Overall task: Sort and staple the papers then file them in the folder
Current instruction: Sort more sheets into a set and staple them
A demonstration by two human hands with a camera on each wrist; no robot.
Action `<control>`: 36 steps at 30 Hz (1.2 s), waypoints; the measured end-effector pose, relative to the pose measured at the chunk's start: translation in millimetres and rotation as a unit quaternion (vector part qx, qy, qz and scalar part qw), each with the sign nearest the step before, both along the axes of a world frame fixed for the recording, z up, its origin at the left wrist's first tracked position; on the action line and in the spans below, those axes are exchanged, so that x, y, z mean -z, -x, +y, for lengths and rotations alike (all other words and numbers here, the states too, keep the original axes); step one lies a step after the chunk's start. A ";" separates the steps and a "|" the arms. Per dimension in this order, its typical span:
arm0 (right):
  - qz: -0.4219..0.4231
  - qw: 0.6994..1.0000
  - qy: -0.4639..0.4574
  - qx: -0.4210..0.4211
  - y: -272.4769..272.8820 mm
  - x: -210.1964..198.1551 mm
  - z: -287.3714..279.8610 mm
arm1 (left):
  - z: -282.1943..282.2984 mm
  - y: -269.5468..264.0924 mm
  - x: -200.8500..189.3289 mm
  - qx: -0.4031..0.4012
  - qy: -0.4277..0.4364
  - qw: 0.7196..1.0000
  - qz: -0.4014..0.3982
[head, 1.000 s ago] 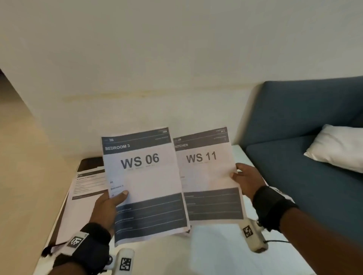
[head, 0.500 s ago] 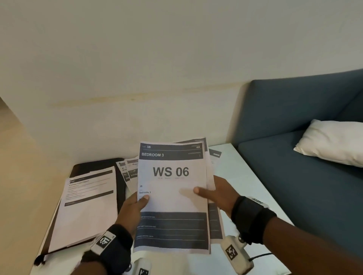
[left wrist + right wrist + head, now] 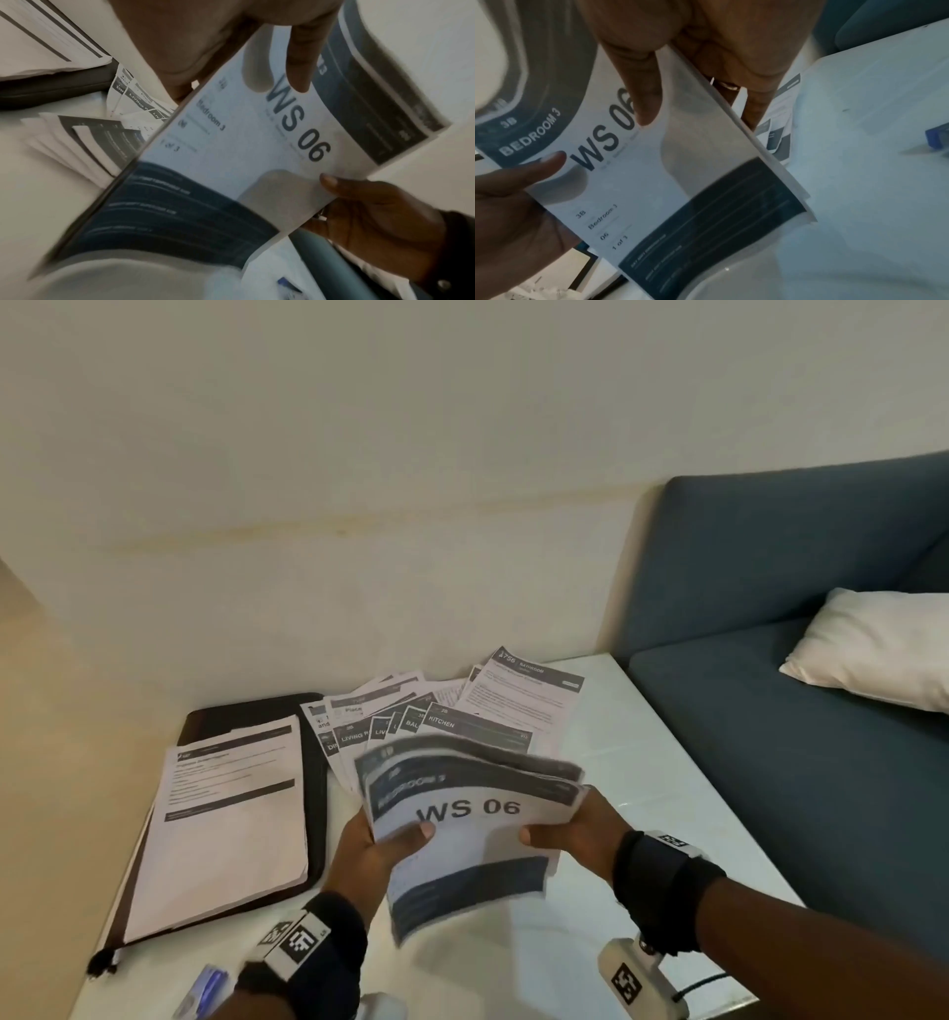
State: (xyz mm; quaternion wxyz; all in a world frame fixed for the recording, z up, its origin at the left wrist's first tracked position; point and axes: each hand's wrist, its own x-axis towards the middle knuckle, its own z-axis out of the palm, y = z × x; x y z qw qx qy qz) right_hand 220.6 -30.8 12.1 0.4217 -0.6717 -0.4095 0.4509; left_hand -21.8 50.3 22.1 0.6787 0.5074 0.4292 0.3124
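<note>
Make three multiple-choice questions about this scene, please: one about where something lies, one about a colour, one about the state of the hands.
1. Where does the black folder lie on the white table?
A. left of the fanned-out papers
B. on the sofa
C. under the pillow

2. What colour is the sofa?
A. red
B. dark blue
C. yellow

3. How are the WS 06 sheets held?
A. lying flat on the table, untouched
B. by the right hand alone
C. by the left hand and the right hand together

Answers:
1. A, the head view shows the folder at the table's left side with a document on it, the loose papers to its right.
2. B, its back and seat are dark blue.
3. C, a thumb presses the top page from each side.
</note>
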 end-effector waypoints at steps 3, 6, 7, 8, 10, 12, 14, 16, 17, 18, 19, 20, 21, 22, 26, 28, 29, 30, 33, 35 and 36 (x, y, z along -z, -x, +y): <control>-0.025 1.000 0.015 -0.007 -0.1 9.9 -3.2 | -1.5 0.2 7.2 -0.001 -0.007 1.000 0.016; -0.037 0.999 0.007 0.003 3.6 17.1 -4.8 | 0.2 1.4 12.8 -0.004 -0.026 0.999 0.035; -0.048 0.999 0.007 0.003 4.7 19.0 -4.5 | 0.2 1.2 13.0 -0.001 -0.030 0.999 0.041; -0.057 0.998 0.010 -0.003 4.6 21.8 -4.6 | -0.4 1.3 15.1 0.005 -0.029 0.999 0.045; -0.070 0.997 0.025 -0.019 4.1 29.2 -6.4 | -5.7 1.7 20.0 0.018 -0.016 0.998 0.064; -0.076 0.995 0.049 -0.039 5.2 37.3 -11.2 | -13.6 3.5 31.3 0.028 -0.021 0.994 0.100; -0.072 0.995 0.061 -0.045 7.1 44.6 -15.6 | -19.3 4.8 41.5 0.015 -0.025 0.992 0.125; -0.070 0.995 0.065 -0.039 8.3 42.1 -13.2 | -18.1 1.8 44.8 -0.030 -0.005 0.993 0.116; -0.074 0.994 0.069 -0.039 9.4 39.8 -9.7 | -16.7 -0.3 42.4 -0.050 0.006 0.993 0.104; -0.072 0.994 0.068 -0.040 9.7 37.1 -5.1 | -13.7 -2.6 38.0 -0.075 0.010 0.993 0.090; -0.066 0.995 0.063 -0.040 11.7 33.9 0.3 | -10.9 -3.5 32.4 -0.100 0.005 0.992 0.074; -0.059 0.996 0.051 -0.039 14.9 29.1 4.7 | -8.2 -4.9 25.6 -0.119 -0.001 0.991 0.063; -0.052 0.997 0.037 -0.041 19.0 24.5 9.0 | -5.8 -5.1 20.7 -0.134 -0.003 0.989 0.055; -0.045 0.998 0.028 -0.041 23.7 22.9 14.0 | -3.1 -3.8 17.4 -0.141 -0.002 0.989 0.054; -0.039 0.997 0.058 -0.046 40.1 16.2 32.6 | 6.7 10.7 12.3 -0.118 0.021 0.991 0.064; 0.014 0.994 0.105 -0.036 43.1 16.5 46.5 | 18.5 26.3 13.9 -0.134 0.005 0.986 0.101; 0.043 0.990 0.132 -0.016 43.6 18.5 54.2 | 26.8 36.0 14.8 -0.149 -0.008 0.982 0.118; 0.058 0.986 0.156 0.016 40.2 23.9 63.2 | 36.3 45.9 13.9 -0.164 -0.023 0.977 0.136; -0.110 0.964 0.223 0.095 27.3 52.8 86.2 | 63.9 75.5 13.4 -0.211 -0.055 0.957 0.192; -0.269 0.922 0.266 0.087 24.2 74.9 93.4 | 74.5 89.4 13.5 -0.246 -0.067 0.946 0.199; -0.291 0.913 0.274 0.085 25.7 83.2 95.7 | 77.7 93.3 13.3 -0.260 -0.071 0.944 0.193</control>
